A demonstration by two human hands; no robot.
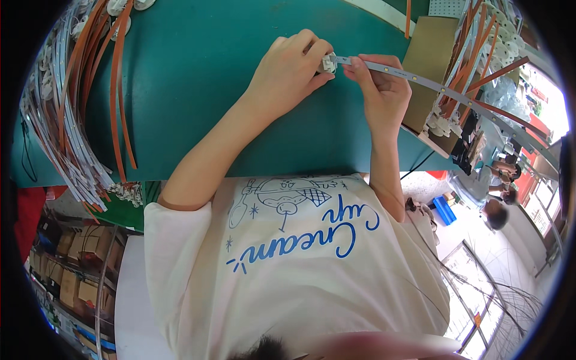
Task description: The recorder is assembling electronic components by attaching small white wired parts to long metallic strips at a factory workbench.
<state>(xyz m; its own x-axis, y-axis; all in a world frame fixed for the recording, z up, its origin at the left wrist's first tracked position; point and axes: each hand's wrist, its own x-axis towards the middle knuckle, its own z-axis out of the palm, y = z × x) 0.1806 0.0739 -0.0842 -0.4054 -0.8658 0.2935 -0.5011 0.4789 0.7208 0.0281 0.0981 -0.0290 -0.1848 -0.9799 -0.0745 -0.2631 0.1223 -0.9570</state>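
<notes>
Over the green table my left hand (295, 69) is closed round a small white plastic connector (328, 63), part of which its fingers hide. A long, thin LED strip (414, 78) with small square lights meets the connector at its left end. Thumb and fingers of my right hand (384, 87) pinch the strip close to that end. From there the strip runs off to the right in a gentle bend. Whether its tip sits inside the connector or only touches it, I cannot tell.
A bundle of orange and white strips (90, 78) hangs over the table's left edge. More strips with white ends (462, 90) stand by a cardboard box (427, 51) at the right. Cartons (90, 258) fill a shelf at lower left. Another person (480, 189) is at far right.
</notes>
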